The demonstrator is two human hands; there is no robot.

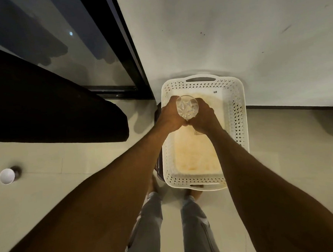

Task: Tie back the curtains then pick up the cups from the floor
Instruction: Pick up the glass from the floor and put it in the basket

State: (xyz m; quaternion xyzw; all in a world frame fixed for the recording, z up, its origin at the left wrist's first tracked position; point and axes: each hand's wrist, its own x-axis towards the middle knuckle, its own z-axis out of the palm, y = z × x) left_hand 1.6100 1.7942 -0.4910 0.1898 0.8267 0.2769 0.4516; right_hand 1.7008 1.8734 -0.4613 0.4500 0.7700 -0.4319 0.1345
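Observation:
I hold a clear cut-glass cup (187, 107) between both hands, over the far left part of a white perforated plastic basket (237, 110). My left hand (170, 115) grips its left side and my right hand (204, 116) grips its right side; the thumbs meet below it. The cup's mouth faces the camera. Far left on the floor stands a white paper cup (6, 176), upright, with a dark round object (17, 170) right behind it. A dark curtain (45, 111) hangs at the left, its lower end above the floor tiles.
The basket stands on the floor against a white wall (234, 35), by the black frame (131, 50) of a glass door (51, 39). My legs in grey trousers (153, 223) and my bare feet are just in front of the basket. Pale floor tiles (68, 179) extend left.

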